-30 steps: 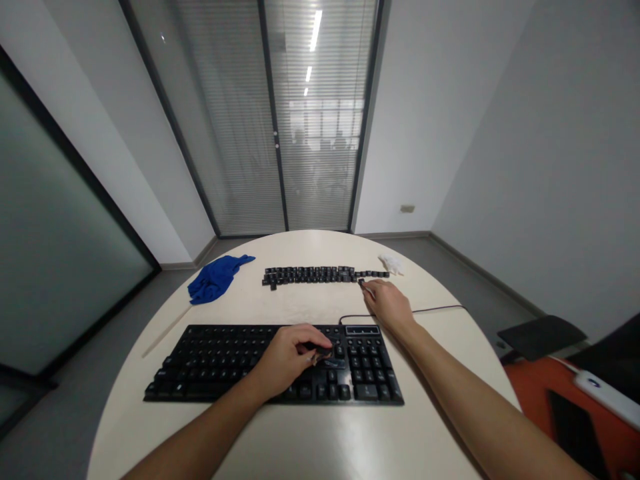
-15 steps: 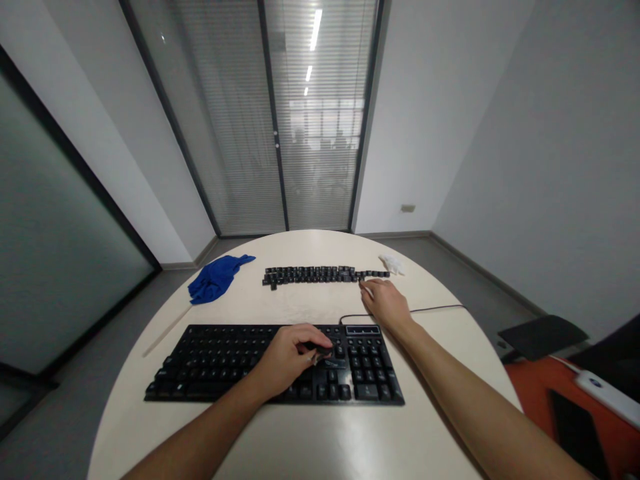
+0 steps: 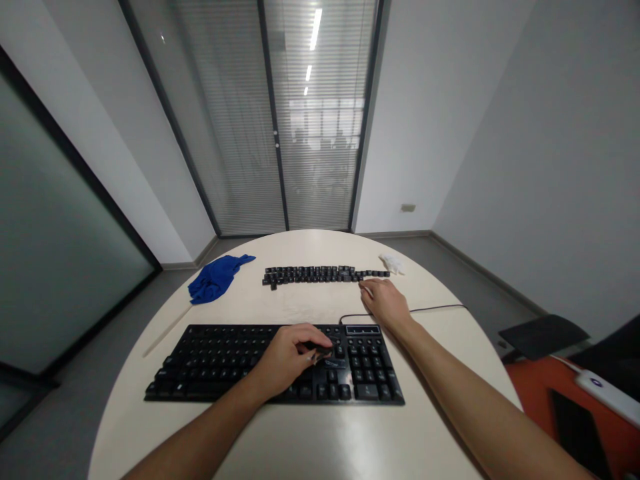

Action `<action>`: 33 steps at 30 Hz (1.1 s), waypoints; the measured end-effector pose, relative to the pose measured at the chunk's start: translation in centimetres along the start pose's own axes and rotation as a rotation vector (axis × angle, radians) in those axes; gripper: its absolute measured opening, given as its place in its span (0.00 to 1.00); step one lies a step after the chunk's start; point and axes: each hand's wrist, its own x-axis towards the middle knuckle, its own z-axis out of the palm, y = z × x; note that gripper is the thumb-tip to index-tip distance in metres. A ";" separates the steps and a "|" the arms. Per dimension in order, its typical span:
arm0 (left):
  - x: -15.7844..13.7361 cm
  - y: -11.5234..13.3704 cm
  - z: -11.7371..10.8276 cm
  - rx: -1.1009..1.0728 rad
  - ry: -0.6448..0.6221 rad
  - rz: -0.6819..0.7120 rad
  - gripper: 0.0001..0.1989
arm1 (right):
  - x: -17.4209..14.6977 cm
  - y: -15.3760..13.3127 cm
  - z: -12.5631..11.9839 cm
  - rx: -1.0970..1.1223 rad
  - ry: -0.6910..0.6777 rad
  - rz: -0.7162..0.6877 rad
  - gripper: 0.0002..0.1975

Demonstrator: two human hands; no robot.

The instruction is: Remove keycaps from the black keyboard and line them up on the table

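A black keyboard [image 3: 225, 360] lies across the table in front of me, a few of its keys gone near the navigation block. Over that part rests my left hand [image 3: 293, 353], its fingers closed in a pinch around a small dark object [image 3: 323, 351] with a thin shiny part; its kind is unclear. Farther off, loose black keycaps [image 3: 310, 274] stand in tight rows. My right hand [image 3: 386, 301] reaches to the right part of these rows, thumb and fingers drawn together at a keycap [image 3: 361, 279] on the near edge. The fingertips partly hide it.
A crumpled blue cloth [image 3: 215, 279] lies at the far left, with a pale stick [image 3: 167, 330] reaching out from under it. White crumpled material [image 3: 393, 264] sits beyond my right hand. The keyboard's cable [image 3: 440, 308] runs off the table's right edge. An orange surface with a white power strip [image 3: 607, 395] is lower right.
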 end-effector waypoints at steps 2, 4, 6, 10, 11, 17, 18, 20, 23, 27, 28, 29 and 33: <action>0.0 0.0 0.0 0.004 0.001 0.002 0.08 | -0.1 -0.1 -0.1 0.008 -0.005 0.003 0.14; 0.0 0.1 0.0 0.018 0.006 0.008 0.07 | -0.2 -0.1 -0.5 0.023 -0.013 0.018 0.13; 0.1 0.2 0.0 0.036 0.018 0.013 0.06 | -0.4 -0.2 -1.2 0.050 -0.039 0.046 0.13; 0.2 0.5 0.0 0.030 0.039 0.035 0.04 | -0.9 -0.2 -3.1 0.246 -0.233 -0.069 0.14; 0.3 0.5 0.0 0.021 0.045 0.041 0.04 | -1.0 -0.1 -3.6 0.324 -0.317 -0.138 0.15; 0.2 0.6 0.0 0.028 0.118 0.011 0.05 | -1.6 0.2 -3.8 0.587 -0.616 -0.289 0.18; 0.2 0.7 0.0 0.033 0.126 0.003 0.05 | -1.6 0.2 -3.6 0.605 -0.621 -0.294 0.18; 0.1 1.0 0.0 0.040 0.140 -0.015 0.05 | -1.6 0.1 -3.3 0.638 -0.614 -0.310 0.18; 0.1 1.3 0.1 0.057 0.136 -0.035 0.05 | -1.6 0.0 -3.0 0.675 -0.604 -0.317 0.18; 0.1 1.5 0.3 0.073 0.139 -0.062 0.05 | -1.7 -0.2 -2.9 0.709 -0.617 -0.294 0.18; 0.1 1.5 0.4 0.076 0.138 -0.075 0.05 | -1.7 -0.3 -2.8 0.714 -0.619 -0.294 0.19; 0.1 1.5 0.4 0.080 0.140 -0.088 0.05 | -1.7 -0.4 -2.7 0.716 -0.619 -0.296 0.19; 0.1 1.5 0.5 0.105 0.169 -0.121 0.05 | -1.9 -0.8 -2.4 0.698 -0.603 -0.323 0.18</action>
